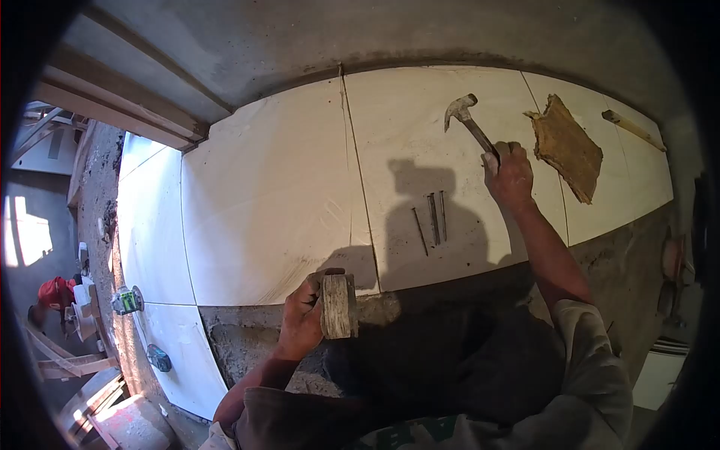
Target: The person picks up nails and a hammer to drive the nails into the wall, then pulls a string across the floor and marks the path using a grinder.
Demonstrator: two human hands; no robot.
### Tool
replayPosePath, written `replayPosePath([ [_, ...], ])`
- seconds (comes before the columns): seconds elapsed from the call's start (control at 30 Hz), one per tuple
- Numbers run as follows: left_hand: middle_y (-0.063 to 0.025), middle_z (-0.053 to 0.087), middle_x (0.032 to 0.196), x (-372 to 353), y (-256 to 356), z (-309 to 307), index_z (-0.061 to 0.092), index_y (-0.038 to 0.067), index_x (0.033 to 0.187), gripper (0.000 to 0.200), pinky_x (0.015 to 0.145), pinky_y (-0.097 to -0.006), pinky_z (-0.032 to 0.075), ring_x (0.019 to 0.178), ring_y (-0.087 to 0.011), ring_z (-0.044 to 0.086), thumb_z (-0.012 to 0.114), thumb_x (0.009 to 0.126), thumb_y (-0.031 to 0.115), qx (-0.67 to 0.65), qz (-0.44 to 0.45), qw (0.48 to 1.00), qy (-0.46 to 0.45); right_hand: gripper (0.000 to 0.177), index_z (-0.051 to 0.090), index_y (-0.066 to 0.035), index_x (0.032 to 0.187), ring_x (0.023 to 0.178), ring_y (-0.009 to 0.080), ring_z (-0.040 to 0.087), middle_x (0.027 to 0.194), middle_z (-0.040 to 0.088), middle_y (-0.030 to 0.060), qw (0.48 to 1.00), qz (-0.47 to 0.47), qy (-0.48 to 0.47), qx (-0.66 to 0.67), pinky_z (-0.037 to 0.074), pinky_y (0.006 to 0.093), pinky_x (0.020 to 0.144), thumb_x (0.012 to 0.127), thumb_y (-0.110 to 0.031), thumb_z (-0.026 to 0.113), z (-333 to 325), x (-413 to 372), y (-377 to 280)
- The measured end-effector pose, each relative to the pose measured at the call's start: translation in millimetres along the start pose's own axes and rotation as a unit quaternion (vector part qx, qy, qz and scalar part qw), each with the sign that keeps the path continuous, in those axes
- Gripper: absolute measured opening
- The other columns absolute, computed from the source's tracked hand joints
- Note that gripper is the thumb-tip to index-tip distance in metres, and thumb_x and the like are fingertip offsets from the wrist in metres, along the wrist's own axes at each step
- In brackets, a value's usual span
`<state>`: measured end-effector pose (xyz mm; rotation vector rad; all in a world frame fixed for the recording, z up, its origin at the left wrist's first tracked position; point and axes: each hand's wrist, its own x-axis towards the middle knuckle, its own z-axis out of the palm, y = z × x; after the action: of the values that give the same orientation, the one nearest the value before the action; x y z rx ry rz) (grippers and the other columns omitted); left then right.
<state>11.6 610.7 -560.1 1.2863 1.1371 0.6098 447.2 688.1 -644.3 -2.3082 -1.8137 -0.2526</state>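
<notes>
My right hand (511, 176) grips a claw hammer (472, 124) by its handle, the metal head pointing up and to the left over the pale floor tiles (270, 172). In my left hand (300, 319) is a short wooden block (340, 306), held near the front edge of the tiling. Between the two hands, several long nails (433, 217) lie on a tile, partly within my shadow. Right of the hammer lies a torn, rough-edged brown board piece (568, 148), flat on the tiles.
A narrow wood strip (634, 130) lies at the far right by the wall. At left are a green-labelled tool (127, 301), a teal and black object (158, 358), a person in a red cap (57, 292) and a round tub (135, 424). A door frame (135, 94) stands upper left.
</notes>
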Motion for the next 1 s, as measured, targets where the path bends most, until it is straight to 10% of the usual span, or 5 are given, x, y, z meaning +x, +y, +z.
replayPosePath([
  [0.4, -0.0068, 0.066, 0.106, -4.6, -11.9, -15.2, 0.058, 0.000, 0.118, 0.028, 0.084, -0.0289, 0.049, 0.095, -0.0134, 0.061, 0.053, 0.092, 0.010, -0.036, -0.013, 0.999, 0.014, 0.032, 0.062, -0.007, 0.115, 0.106, 0.0311, 0.055, 0.111, 0.058, 0.0157, 0.964, -0.218, -0.028, 0.147, 0.044, 0.0431, 0.091, 0.091, -0.026, 0.055, 18.4, 134.3, -186.5],
  [0.6, -0.0060, 0.065, 0.107, -1.8, -13.3, -29.7, 0.057, 0.000, 0.120, 0.031, 0.085, -0.0277, 0.049, 0.096, -0.0120, 0.060, 0.052, 0.091, 0.008, -0.054, -0.044, 0.998, 0.008, 0.026, 0.071, -0.004, 0.089, 0.089, 0.0363, 0.066, 0.090, 0.068, 0.0213, 0.947, 0.057, 0.011, 0.315, 0.051, 0.0439, 0.080, 0.083, -0.028, 0.064, 59.2, 196.9, -236.8],
  [1.0, -0.0121, 0.067, 0.106, -3.6, -40.0, -61.4, 0.058, -0.001, 0.119, 0.032, 0.088, -0.0298, 0.047, 0.099, -0.0162, 0.062, 0.048, 0.090, 0.002, -0.115, -0.093, 0.989, 0.027, 0.026, 0.071, -0.004, 0.085, 0.087, 0.0335, 0.068, 0.090, 0.069, 0.0184, 0.952, 0.157, 0.049, 0.257, 0.053, 0.0422, 0.076, 0.076, -0.028, 0.070, 100.0, 227.7, -270.7],
])
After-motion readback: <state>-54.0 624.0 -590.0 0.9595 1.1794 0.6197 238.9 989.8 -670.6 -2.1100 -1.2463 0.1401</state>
